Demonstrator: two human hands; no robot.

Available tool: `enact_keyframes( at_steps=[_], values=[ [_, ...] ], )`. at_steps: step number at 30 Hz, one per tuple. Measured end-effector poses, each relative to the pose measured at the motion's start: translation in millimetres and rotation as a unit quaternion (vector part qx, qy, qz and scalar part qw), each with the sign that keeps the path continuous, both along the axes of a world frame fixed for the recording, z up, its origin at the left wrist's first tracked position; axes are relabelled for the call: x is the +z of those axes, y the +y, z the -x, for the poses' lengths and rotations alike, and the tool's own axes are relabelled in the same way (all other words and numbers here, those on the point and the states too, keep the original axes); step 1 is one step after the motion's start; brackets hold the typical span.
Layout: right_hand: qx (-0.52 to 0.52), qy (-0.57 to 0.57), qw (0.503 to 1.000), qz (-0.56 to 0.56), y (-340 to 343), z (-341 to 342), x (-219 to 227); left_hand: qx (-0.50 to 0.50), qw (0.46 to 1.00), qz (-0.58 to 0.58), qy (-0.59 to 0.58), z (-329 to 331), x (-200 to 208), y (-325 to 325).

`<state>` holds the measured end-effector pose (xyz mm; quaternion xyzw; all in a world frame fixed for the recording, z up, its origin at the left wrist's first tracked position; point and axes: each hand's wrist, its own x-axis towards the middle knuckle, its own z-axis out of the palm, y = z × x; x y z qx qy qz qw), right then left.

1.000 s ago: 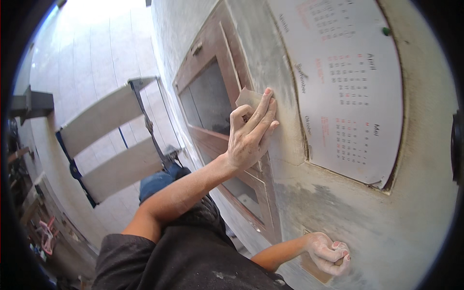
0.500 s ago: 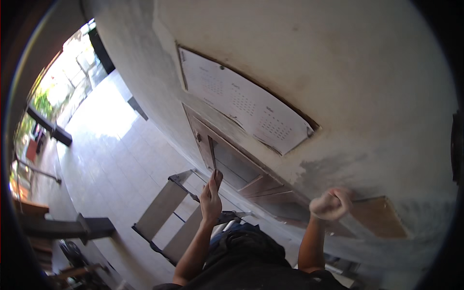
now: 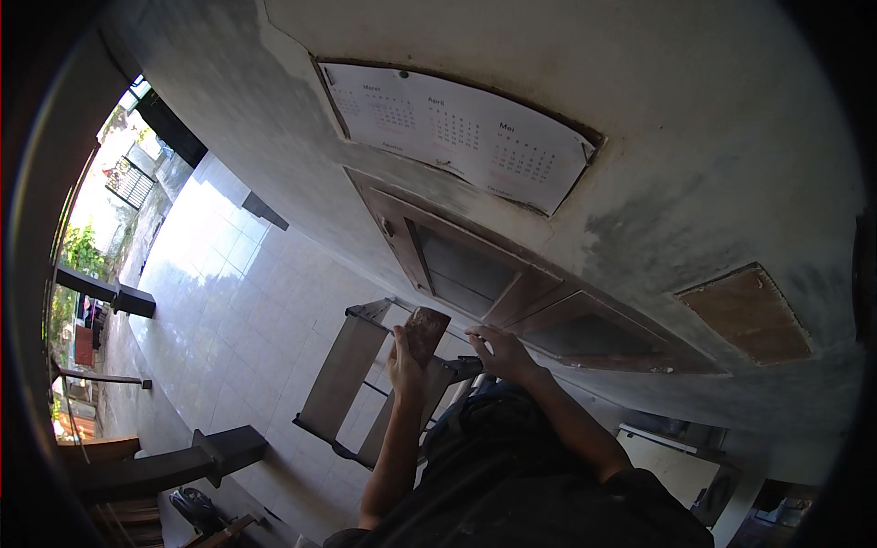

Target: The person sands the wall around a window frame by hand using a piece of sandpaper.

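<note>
My left hand (image 3: 406, 370) grips a flat, dark brown rectangular piece (image 3: 427, 335), its broad face turned up; I cannot make out its material. Just right of it, apart from the piece, my right hand (image 3: 504, 354) is held with bent fingers spread and nothing visible in them. Both hands are in front of my body, away from the wall (image 3: 548, 82). Dark grey smudges (image 3: 639, 219) mark the wall to the right, between a calendar sheet (image 3: 457, 132) in a recess and a brown rectangular panel (image 3: 747, 312).
Below the calendar are brown-framed window panes (image 3: 466, 265). A stepladder (image 3: 338, 379) stands beneath my hands on the tiled floor (image 3: 247, 320). Dark beams (image 3: 174, 466) jut in at the left. A white-topped piece of furniture (image 3: 671, 470) is at the lower right.
My right hand has come away from the smudged wall, down and left toward my left hand, and its fist has loosened. The brown piece has turned from edge-on to face-up.
</note>
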<state>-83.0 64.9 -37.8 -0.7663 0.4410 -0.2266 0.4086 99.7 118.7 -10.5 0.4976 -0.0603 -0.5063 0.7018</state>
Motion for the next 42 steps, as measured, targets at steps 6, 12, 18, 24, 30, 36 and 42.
enact_keyframes(
  at_steps=[6, 12, 18, 24, 30, 36, 42],
  values=[
    [-0.011, -0.021, 1.000, 0.012, 12, -27, -6, -0.086, 0.972, 0.049, 0.215, 5, 4, -2],
    [-0.066, -0.191, 0.976, -0.084, 21, -31, 4, -0.128, 0.961, 0.003, 0.245, 17, -2, -2],
    [-0.063, -0.237, 0.969, -0.039, 23, -28, 25, -0.108, 0.973, -0.005, 0.204, 28, -23, -1],
    [-0.008, -0.237, 0.964, 0.124, 27, -31, 40, -0.163, 0.963, -0.025, 0.213, 45, -12, 0],
    [-0.092, -0.210, 0.953, 0.200, 13, -45, 36, -0.341, 0.862, 0.083, -0.365, 42, -60, 9],
    [-0.054, -0.201, 0.957, 0.202, -6, -30, 43, -0.040, 0.985, -0.066, -0.157, -7, 12, -23],
    [-0.029, -0.143, 0.950, 0.275, -27, -12, 60, 0.128, 0.723, -0.209, -0.646, -152, -53, -14]
  ],
)
